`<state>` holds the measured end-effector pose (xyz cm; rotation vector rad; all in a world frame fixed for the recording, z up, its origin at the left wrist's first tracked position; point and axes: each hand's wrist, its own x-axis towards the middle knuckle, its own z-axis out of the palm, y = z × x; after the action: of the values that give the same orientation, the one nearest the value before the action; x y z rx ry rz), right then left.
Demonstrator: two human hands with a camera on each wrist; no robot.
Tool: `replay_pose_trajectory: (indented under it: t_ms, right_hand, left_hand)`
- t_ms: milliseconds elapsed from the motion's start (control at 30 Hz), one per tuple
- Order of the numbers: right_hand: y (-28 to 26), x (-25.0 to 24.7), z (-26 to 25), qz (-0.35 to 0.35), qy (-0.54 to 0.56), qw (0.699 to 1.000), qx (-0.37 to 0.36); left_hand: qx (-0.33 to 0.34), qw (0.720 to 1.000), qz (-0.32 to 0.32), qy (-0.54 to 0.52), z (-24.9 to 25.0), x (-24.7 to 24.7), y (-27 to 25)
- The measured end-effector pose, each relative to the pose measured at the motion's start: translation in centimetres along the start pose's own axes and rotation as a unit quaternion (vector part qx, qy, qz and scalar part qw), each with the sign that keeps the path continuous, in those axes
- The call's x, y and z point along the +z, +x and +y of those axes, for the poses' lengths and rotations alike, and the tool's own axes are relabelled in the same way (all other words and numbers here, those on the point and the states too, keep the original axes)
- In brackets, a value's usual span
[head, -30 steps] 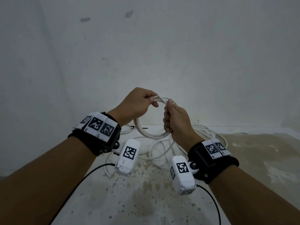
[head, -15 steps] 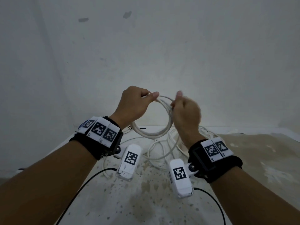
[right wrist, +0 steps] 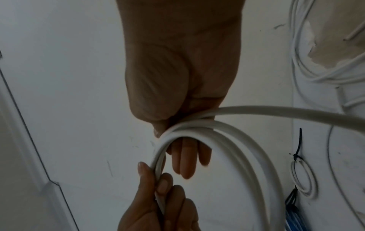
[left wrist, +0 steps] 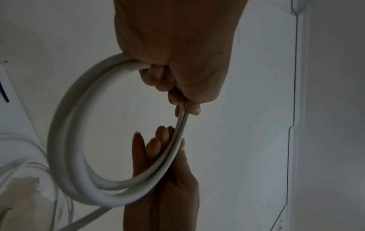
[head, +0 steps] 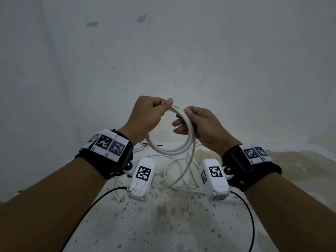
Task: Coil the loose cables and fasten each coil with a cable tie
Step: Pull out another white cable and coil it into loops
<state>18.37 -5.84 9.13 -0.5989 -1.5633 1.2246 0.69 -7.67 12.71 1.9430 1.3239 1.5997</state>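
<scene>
A thick white cable is wound into a small coil held up above the table. My left hand grips the top of the coil with its fingers curled round the strands. My right hand pinches the coil's right side, thumb over the strands and straighter fingers behind them. The cable's loose tail hangs from the coil down to the table. In the right wrist view my left hand comes in from below.
More loose white cable lies tangled on the stained white table under my hands. A small thin coil fastened with a black cable tie lies on the table, next to a bluish bundle. A white wall rises close behind.
My right hand has gone from a closed fist on the coil to a thumb-and-finger pinch higher up on its right side. The left hand has kept its grip at the top.
</scene>
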Motion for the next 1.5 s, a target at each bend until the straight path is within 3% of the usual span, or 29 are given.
replay_pose_trajectory:
  t_ms: [167,300,367,433,533,567,633,700,733,800,867,933,1133,1300,1400,1500]
  right_hand:
    - [0.1,0.6,-1.8,-0.062,0.057,0.988,0.127]
    - [0.3,1.2,-1.7,-0.063,0.031,0.987,0.146]
    - [0.4,1.7,-1.1,-0.018,0.028,0.991,0.127]
    - [0.9,2.1,-0.5,0.076,0.057,0.992,0.087]
    - [1.7,1.8,-0.5,0.207,0.148,0.966,0.036]
    - [1.9,1.6,-0.6,0.232,0.174,0.957,0.021]
    - [2.2,1.3,-0.9,0.263,0.210,0.942,-0.006]
    - [2.2,1.5,-1.0,0.267,0.229,0.936,-0.025]
    - [2.1,1.8,-0.8,0.263,0.233,0.936,-0.030]
    - [1.8,2.4,-0.2,0.256,0.230,0.938,-0.030]
    - [1.4,2.7,0.7,0.261,0.214,0.941,-0.019]
    - [1.1,2.6,1.3,0.275,0.205,0.939,-0.006]
    - [1.0,2.0,1.7,0.275,0.225,0.935,0.006]
    - [0.2,2.0,2.2,0.211,0.228,0.950,0.027]
    - [-0.2,1.7,2.7,0.206,0.199,0.957,0.034]
    - [-0.5,1.7,3.0,0.204,0.187,0.960,0.031]
  left_hand:
    - [0.051,0.997,-0.010,0.064,0.0,-0.1,-0.2]
    - [0.041,0.995,-0.004,0.086,-0.2,-0.1,-0.1]
    - [0.027,0.995,-0.002,0.099,-0.5,0.2,-0.2]
    - [-0.002,0.992,0.015,0.126,-1.1,0.6,-0.1]
    - [-0.060,0.979,0.072,0.184,-1.7,0.6,-1.0]
    - [-0.088,0.968,0.063,0.226,-1.5,0.6,-1.9]
    - [-0.193,0.949,-0.038,0.245,-1.4,1.2,-3.9]
    - [-0.350,0.922,-0.153,0.060,-1.2,2.6,-5.7]
    - [-0.409,0.895,-0.154,-0.084,-1.2,3.2,-6.1]
    - [-0.430,0.846,-0.040,-0.314,-1.2,3.9,-5.7]
    - [-0.396,0.826,0.081,-0.393,-1.4,4.1,-4.3]
    - [-0.357,0.843,0.114,-0.385,-1.4,4.0,-3.5]
    - [-0.270,0.916,0.103,-0.279,-2.0,4.5,-3.6]
    - [-0.202,0.941,0.096,-0.255,-2.5,4.0,-3.5]
    - [-0.131,0.969,0.103,-0.181,-2.6,3.6,-3.7]
    - [-0.100,0.977,0.105,-0.157,-2.4,3.3,-3.3]
